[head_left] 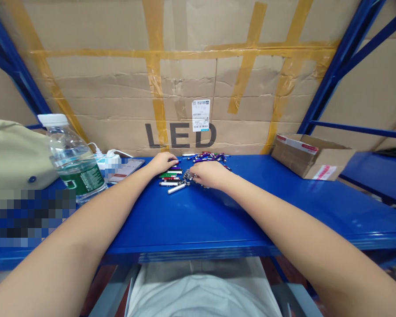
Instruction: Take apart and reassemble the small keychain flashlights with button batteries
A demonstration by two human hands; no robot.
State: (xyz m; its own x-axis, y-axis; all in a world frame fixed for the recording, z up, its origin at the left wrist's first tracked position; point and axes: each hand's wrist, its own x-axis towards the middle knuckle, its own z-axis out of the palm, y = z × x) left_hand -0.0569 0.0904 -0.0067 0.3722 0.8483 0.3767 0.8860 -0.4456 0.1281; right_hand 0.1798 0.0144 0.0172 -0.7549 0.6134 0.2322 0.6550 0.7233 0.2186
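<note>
Several small coloured tubes, like keychain lights, lie in a row (171,176) on the blue shelf (198,220); a silver one (177,189) sits nearest me. A second scattered pile (209,156) lies farther back by the cardboard. My left hand (161,162) rests palm down at the left end of the row, fingers curled over it. My right hand (208,174) lies just right of the row, its fingers bent onto a cluster of metal rings or chains (187,177); what they pinch is hidden.
A clear water bottle (71,158) stands at the left beside a phone (125,169) and a white charger. Beige fabric (13,154) lies at the far left. A small cardboard box (308,155) sits at the right. A large "LED" carton (185,88) walls the back.
</note>
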